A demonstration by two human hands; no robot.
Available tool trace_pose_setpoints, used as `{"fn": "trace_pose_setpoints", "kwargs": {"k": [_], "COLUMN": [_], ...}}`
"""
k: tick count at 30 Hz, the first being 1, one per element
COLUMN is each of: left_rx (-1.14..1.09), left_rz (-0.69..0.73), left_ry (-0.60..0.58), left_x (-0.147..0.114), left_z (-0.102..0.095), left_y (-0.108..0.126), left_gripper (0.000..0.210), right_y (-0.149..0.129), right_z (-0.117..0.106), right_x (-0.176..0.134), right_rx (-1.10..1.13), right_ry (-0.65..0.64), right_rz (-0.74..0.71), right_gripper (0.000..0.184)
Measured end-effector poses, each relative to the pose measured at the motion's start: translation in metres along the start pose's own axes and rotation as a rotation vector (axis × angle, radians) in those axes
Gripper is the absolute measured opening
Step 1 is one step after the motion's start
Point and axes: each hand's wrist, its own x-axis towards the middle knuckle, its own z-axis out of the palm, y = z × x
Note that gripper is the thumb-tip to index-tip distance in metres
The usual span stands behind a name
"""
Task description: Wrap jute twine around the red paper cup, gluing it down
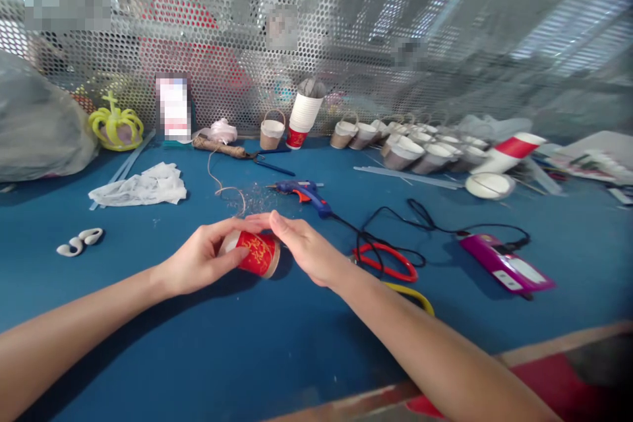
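Left hand (205,260) curled round a red paper cup (258,254), thumb along its near side and fingers over the top, the cup tipped on its side between the two hands; right hand (309,247) nearly flat, fingers extended over the cup's far edge, contact there unclear. Beyond the hands, a blue glue gun (306,192) and loose twine (228,190); just right of the right wrist, red-handled scissors (395,270).
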Motion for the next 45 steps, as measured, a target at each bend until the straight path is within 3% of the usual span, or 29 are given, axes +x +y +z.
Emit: {"fn": "trace_pose_setpoints", "kwargs": {"k": [4, 12, 14, 16, 18, 20, 24, 27, 33, 36, 38, 45], "left_rx": [0.086, 0.055, 0.073, 0.095, 0.123, 0.178, 0.344, 0.391, 0.366, 0.363, 0.363, 0.335], "left_rz": [-0.092, -0.148, -0.182, -0.202, -0.196, -0.17, -0.121, -0.106, -0.092, -0.112, -0.119, -0.116], "left_ry": [-0.013, -0.05, -0.042, -0.019, 0.008, 0.026, 0.034, 0.031, 0.027, 0.024, 0.056, 0.127], "left_x": [0.0, 0.002, 0.003, 0.003, 0.004, 0.004, 0.003, 0.003, 0.005, 0.006, 0.007, 0.008], "left_z": [-0.001, 0.0, -0.001, -0.003, -0.007, -0.01, -0.016, -0.018, -0.021, -0.021, -0.02, -0.018], "left_y": [0.003, 0.008, 0.011, 0.013, 0.014, 0.014, 0.011, 0.009, 0.007, 0.004, 0.001, -0.004], "left_gripper": [0.027, 0.032, 0.032, 0.031, 0.03, 0.03, 0.031, 0.031, 0.029, 0.029, 0.028, 0.028], "right_y": [-0.001, -0.008, -0.014, -0.022, -0.027, -0.026, -0.006, 0.008, -0.01, -0.028, -0.034, -0.035], "right_z": [-0.001, -0.002, -0.012, -0.029, -0.051, -0.072, -0.094, -0.095, -0.084, -0.072, -0.064, -0.044], "right_x": [0.001, 0.002, 0.006, 0.013, 0.022, 0.032, 0.047, 0.049, 0.031, 0.01, -0.003, -0.025], "right_rx": [-0.08, -0.107, -0.189, -0.394, -0.826, -0.934, -0.951, -0.911, -0.656, -0.493, -0.357, -0.453], "right_ry": [0.008, -0.039, 0.051, 0.23, 0.468, 0.529, 0.441, 0.45, 0.502, 0.363, 0.236, 0.167], "right_rz": [0.01, 0.037, 0.018, 0.021, 0.107, 0.21, 0.434, 0.474, 0.303, 0.234, 0.196, 0.217], "right_gripper": [0.047, 0.048, 0.049, 0.047, 0.036, 0.027, 0.021, 0.027, 0.031, 0.011, 0.017, 0.018]}}
